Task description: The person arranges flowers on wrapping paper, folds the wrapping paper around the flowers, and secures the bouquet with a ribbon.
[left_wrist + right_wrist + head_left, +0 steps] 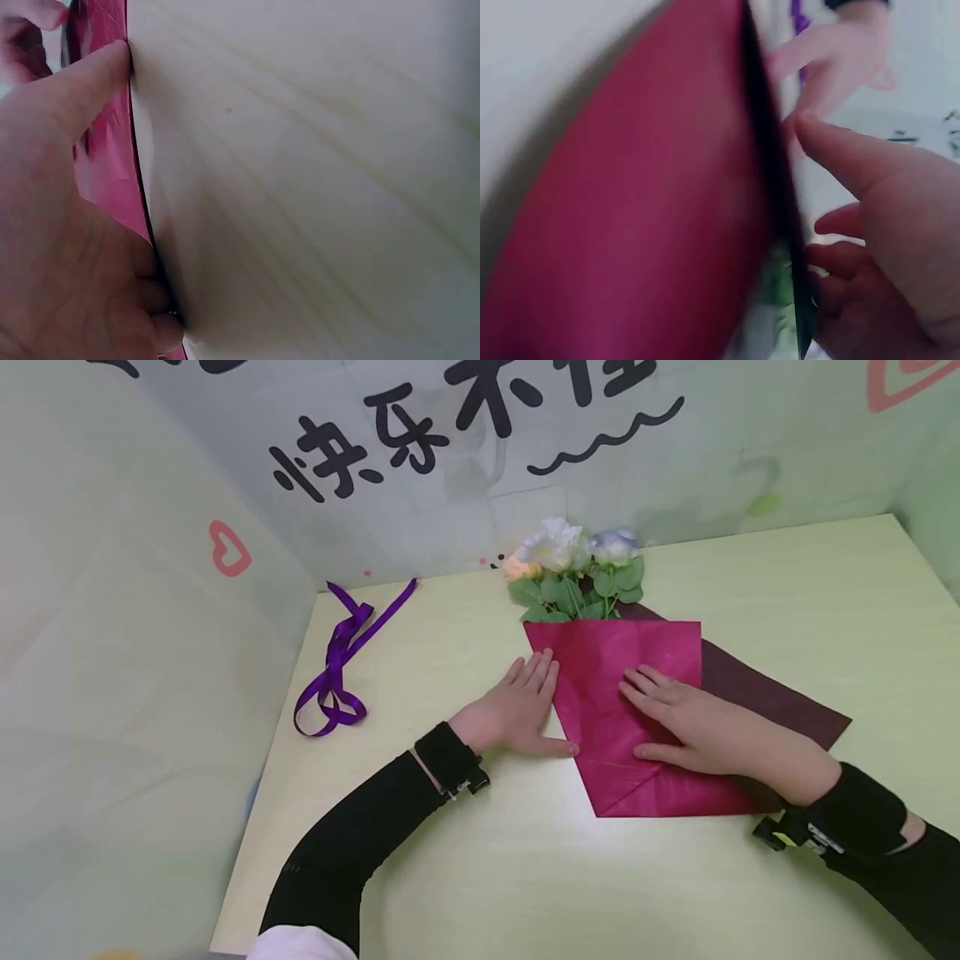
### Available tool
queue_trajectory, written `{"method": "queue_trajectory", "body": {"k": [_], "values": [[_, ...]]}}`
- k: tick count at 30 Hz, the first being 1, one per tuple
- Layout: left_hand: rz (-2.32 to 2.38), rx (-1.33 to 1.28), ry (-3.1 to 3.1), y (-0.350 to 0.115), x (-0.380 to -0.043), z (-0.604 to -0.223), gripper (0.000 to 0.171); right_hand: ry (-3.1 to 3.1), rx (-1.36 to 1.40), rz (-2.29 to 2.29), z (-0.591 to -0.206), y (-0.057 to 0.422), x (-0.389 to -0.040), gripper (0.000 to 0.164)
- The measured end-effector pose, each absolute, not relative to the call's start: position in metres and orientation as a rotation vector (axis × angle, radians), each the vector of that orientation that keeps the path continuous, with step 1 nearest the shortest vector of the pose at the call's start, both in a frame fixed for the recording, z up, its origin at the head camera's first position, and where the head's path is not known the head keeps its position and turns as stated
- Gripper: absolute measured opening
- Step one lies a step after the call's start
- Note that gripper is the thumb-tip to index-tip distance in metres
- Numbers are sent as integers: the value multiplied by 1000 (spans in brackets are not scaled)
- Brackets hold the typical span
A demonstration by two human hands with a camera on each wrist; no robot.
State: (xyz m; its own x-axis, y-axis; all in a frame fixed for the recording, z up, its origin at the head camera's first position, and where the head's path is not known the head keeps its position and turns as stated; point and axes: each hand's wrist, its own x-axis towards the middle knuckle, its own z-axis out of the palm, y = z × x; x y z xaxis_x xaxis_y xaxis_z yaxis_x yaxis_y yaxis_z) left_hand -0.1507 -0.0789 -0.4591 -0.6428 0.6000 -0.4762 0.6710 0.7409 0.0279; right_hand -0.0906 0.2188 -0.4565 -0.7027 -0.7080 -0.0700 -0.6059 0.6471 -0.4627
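Lying on the pale table [480, 885], a folded crimson wrapping paper [600, 693] covers the stems of a small bunch of flowers [555, 547], whose white, lilac and peach heads and green leaves show past its far edge. A dark maroon sheet [772, 689] juts out to the right from beneath it. At the paper's left side, the left hand [519, 710] touches the edge with extended fingers, its thumb set wide apart (the thumb tip also meets that edge in the left wrist view). Across the paper's front rests the right hand [701, 727], fingers fairly straight and thumb spread, gripping nothing. Toward the far left lies a looped purple ribbon [341, 664], well apart from both hands. Behind stands a backdrop [450, 514] bearing black lettering and pink hearts.
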Motion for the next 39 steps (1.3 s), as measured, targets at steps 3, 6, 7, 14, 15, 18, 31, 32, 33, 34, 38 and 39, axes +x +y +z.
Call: {"method": "queue_trajectory", "body": {"k": [3, 6, 7, 14, 15, 18, 31, 32, 33, 34, 38, 39], "values": [[-216, 960, 2470, -79, -150, -459, 130, 2600, -999, -549, -467, 225, -98, 102], [-223, 954, 2471, -80, -150, -460, 131, 2577, -964, -533, -476, 229, -101, 112], [-227, 952, 2475, -80, -150, -461, 131, 2574, -958, -533, -477, 231, -101, 114], [-239, 931, 2494, -80, -151, -462, 132, 2581, -944, -515, -485, 235, -101, 130], [-240, 934, 2493, -80, -151, -461, 132, 2585, -946, -510, -486, 236, -100, 130], [-229, 989, 2504, -75, -148, -457, 126, 2597, -949, -496, -489, 235, -100, 129], [-313, 1195, 2529, -41, -140, -465, 94, 2578, -928, -539, -487, 237, -101, 126], [-313, 1194, 2524, -41, -140, -466, 95, 2569, -911, -568, -485, 238, -101, 123], [-310, 1196, 2519, -40, -141, -467, 95, 2568, -886, -590, -482, 241, -101, 119], [-300, 1201, 2515, -40, -141, -468, 95, 2579, -861, -601, -479, 244, -102, 115], [-265, 1219, 2503, -40, -142, -469, 92, 2731, -698, -570, -465, 260, -106, 92], [-259, 1220, 2501, -40, -142, -469, 92, 2781, -650, -547, -462, 265, -108, 86]]}}
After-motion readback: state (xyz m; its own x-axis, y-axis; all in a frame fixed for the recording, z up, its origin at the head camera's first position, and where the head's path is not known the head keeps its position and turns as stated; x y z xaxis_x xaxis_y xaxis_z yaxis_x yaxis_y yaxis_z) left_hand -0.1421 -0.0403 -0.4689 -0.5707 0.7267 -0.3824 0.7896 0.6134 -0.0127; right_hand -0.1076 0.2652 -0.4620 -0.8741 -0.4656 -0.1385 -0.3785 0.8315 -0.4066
